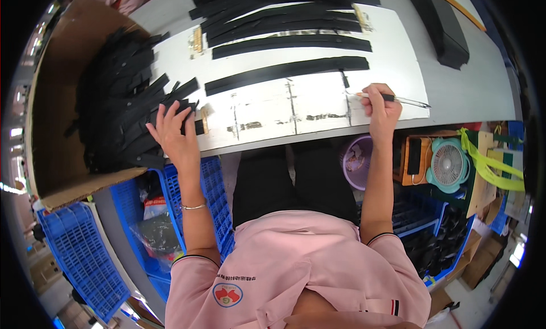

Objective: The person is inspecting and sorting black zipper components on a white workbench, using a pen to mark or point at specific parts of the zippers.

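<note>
My left hand, fingers spread, rests at the edge of a heap of black fabric strips on the left. Whether its fingertips touch a strip there, I cannot tell. In my right hand is a slim pen, pinched between thumb and fingers, its tip pointing left over a white board. Dark ruled lines and smudges mark the board's near part. Across it, just beyond the lines, lies one black strip. Further strips lie in rows behind it, some overlapping.
A cardboard box on its side holds the heap. A black folded piece lies at the far right of the grey table. Below are blue crates, a purple basket, a small teal fan and a phone.
</note>
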`<state>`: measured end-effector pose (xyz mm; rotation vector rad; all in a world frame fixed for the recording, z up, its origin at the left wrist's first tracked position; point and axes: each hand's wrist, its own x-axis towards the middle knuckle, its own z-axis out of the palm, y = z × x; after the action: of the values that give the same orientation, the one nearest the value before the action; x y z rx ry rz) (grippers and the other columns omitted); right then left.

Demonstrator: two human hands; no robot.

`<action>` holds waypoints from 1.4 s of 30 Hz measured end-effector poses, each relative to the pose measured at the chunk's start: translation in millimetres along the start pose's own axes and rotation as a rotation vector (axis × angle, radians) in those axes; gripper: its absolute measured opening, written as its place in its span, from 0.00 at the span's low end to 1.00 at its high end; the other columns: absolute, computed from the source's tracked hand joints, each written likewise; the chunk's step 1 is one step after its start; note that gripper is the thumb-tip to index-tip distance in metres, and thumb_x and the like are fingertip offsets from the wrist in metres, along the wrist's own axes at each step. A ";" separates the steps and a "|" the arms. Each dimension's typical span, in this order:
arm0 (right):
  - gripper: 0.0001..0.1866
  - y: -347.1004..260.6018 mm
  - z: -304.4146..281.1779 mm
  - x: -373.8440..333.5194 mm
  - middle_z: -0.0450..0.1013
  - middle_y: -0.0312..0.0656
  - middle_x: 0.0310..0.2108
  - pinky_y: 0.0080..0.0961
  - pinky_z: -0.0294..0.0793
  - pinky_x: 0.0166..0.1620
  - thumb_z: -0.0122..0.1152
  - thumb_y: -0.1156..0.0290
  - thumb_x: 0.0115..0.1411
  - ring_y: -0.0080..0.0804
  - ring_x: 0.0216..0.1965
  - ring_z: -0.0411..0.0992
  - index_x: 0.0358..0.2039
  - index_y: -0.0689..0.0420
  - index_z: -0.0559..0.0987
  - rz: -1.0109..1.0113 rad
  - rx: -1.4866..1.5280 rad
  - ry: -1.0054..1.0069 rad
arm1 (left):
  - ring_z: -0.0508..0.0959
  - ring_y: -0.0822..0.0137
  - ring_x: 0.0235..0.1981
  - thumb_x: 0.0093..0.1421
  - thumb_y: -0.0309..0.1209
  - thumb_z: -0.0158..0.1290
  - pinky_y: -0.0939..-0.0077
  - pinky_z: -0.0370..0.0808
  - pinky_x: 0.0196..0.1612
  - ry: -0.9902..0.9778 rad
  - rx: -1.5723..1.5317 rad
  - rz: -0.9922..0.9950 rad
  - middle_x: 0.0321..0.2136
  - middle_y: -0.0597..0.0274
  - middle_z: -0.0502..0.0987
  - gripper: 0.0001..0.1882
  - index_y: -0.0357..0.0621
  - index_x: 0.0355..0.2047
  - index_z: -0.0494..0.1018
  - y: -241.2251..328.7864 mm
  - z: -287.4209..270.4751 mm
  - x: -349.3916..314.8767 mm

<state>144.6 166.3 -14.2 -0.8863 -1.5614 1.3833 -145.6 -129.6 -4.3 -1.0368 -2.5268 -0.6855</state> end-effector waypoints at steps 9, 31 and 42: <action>0.13 -21.0 22.7 -26.3 0.81 0.41 0.29 0.26 0.77 0.37 0.62 0.71 0.69 0.26 0.34 0.79 0.52 0.55 0.84 -0.081 -0.157 -0.032 | 0.65 0.49 0.70 0.67 0.36 0.58 0.40 0.46 0.73 -0.317 -0.315 0.336 0.65 0.51 0.71 0.22 0.47 0.60 0.76 164.6 50.6 -27.1; 0.18 18.5 -22.7 -58.5 0.78 0.43 0.45 0.42 0.67 0.64 0.62 0.74 0.68 0.41 0.51 0.72 0.58 0.53 0.81 -0.702 -1.092 0.094 | 0.54 0.49 0.75 0.66 0.39 0.59 0.36 0.36 0.73 -0.262 -0.170 0.062 0.71 0.52 0.61 0.36 0.39 0.71 0.61 79.7 -1.3 -69.2; 0.18 15.2 -26.2 -55.0 0.78 0.42 0.39 0.45 0.68 0.63 0.63 0.78 0.65 0.38 0.44 0.74 0.56 0.55 0.81 -0.690 -1.118 0.092 | 0.61 0.54 0.72 0.61 0.46 0.63 0.32 0.38 0.71 -0.236 -0.180 0.052 0.68 0.59 0.67 0.37 0.51 0.68 0.67 66.4 -1.4 -65.8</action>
<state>189.9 128.6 -36.0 -0.8369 -2.2637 -0.0984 -52.5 -126.4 -13.1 -1.3098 -2.6623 -0.8332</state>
